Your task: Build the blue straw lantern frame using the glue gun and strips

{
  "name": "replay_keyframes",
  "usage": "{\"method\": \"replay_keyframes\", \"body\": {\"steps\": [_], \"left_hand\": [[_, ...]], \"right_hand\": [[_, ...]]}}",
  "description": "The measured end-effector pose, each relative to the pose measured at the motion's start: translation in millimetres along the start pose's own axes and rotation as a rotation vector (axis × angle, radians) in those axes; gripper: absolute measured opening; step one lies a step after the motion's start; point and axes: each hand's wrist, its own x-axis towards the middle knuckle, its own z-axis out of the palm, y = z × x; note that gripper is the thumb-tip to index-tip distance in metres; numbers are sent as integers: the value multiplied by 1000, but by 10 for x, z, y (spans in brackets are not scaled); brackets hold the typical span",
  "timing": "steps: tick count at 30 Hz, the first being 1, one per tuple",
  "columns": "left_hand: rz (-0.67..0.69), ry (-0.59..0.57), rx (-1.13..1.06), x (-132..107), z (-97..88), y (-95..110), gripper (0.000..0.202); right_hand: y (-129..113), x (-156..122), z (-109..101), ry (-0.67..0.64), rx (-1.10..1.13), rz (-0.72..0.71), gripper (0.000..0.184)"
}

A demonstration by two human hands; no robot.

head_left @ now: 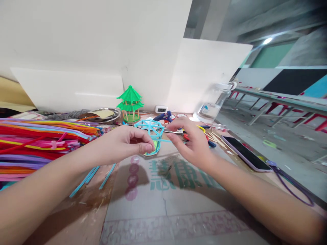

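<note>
Head view: both hands were busy at the light-blue pipe-cleaner frame [150,131], held over mid-table.

Left hand [127,143] pinched the frame at its lower edge; right hand [190,139], at three o'clock of it, nipped a loose strand, fingers curled. Ribs and rim looked joined, a roof half-shaped; loose blue stems [93,175] at seven o'clock lay unused. Green pagoda model [130,103] stood at twelve.

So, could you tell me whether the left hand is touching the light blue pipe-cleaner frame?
Touching. The head view shows the left hand pinching the lower edge of the light blue frame between thumb and fingers, with no gap visible.
</note>
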Motion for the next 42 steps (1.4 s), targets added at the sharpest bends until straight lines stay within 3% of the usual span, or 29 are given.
{"method": "replay_keyframes", "body": {"steps": [6, 13, 21, 27, 31, 34, 37, 39, 42], "left_hand": [[-26, 44, -133, 2, 33, 35, 11], [-11, 63, -320, 48, 182, -30, 6], [-57, 90, -403, 41, 301, -124, 24], [-85, 89, -349, 38, 366, -87, 31], [-22, 73, -120, 0, 245, -4, 29], [53, 259, 82, -15, 72, 41, 35], [56, 429, 234, -6, -77, 8, 41], [62, 476, 331, 13, -120, -62, 44], [176, 489, 503, 54, -100, -190, 35]], "right_hand": [[-187, -42, -19, -80, -6, -200, 18], [-247, -131, 51, -16, 95, -50, 18], [-282, -169, 74, 31, 127, -147, 19], [-353, -174, 66, -16, 214, -93, 13], [-395, -40, -94, -192, 262, -16, 13], [-413, 110, -344, -419, 353, 62, 25], [-424, 227, -598, -772, 640, 83, 45], [-417, 274, -707, -934, 712, 87, 40], [-338, 313, -759, -938, 542, 167, 20]]}}
